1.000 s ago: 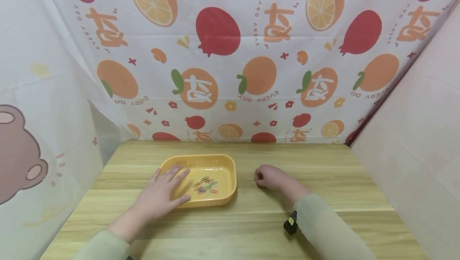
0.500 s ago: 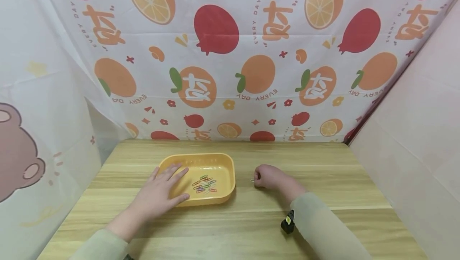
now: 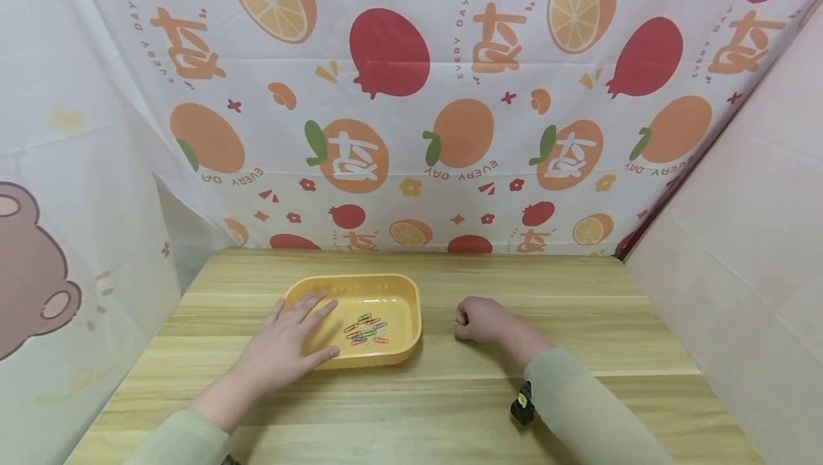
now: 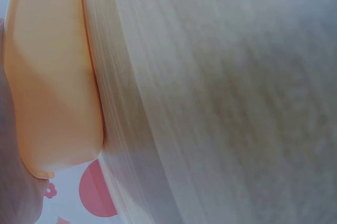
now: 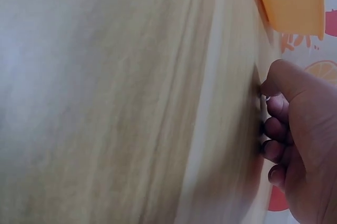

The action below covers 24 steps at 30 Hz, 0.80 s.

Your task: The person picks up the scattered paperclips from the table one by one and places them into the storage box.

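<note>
A yellow tray stands on the wooden table, with several coloured paper clips loosely heaped on its floor. My left hand lies over the tray's left end, fingers spread inside the rim and thumb along the front side. To the right of the tray, my right hand is low at the tabletop and pinches a small pale paper clip between thumb and forefinger. Only a tip of that clip shows. In the right wrist view the other fingers are curled in close to the wood.
The wooden table reaches back to a fruit-printed cloth hanging behind it. Pale cloth walls close in the left and right sides. A black strap piece hangs at the right sleeve.
The right hand stays in place while its fingers shift on the pale paper clip, which now shows less beyond the fingertips. The left hand and the tray keep their places.
</note>
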Available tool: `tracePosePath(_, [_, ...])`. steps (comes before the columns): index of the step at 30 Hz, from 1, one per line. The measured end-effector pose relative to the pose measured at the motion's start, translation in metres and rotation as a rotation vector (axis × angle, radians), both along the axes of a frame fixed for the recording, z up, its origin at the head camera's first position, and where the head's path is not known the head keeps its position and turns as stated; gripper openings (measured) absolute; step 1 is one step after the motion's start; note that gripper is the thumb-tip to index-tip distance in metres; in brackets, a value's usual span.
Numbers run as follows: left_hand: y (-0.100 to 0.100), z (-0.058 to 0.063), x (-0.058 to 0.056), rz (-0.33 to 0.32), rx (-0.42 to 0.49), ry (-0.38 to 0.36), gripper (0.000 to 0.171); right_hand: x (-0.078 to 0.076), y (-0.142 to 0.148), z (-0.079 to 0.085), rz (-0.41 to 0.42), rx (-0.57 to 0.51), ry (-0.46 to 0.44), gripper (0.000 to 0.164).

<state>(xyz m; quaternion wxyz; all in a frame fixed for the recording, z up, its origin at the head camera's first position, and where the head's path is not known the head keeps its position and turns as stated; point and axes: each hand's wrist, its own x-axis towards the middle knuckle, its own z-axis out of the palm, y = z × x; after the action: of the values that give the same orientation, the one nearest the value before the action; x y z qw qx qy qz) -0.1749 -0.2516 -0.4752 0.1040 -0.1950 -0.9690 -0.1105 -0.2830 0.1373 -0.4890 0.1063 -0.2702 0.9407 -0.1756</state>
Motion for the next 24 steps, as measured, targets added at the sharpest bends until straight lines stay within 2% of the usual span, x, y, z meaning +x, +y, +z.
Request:
tracePosePath(11, [0.001,0.0,-0.001,-0.003,0.001,0.003,0.08,0.004,0.011,-0.013,0.037,-0.068,0.137,0.017])
tracePosePath(18, [0.001,0.0,-0.001,-0.005,0.006,0.012,0.08,0.004,0.016,-0.019,0.008,-0.113,0.15,0.007])
tracePosePath(24, [0.0,0.001,0.0,-0.002,0.0,-0.001,0.08,0.004,0.017,-0.021,0.004,-0.138,0.166,0.004])
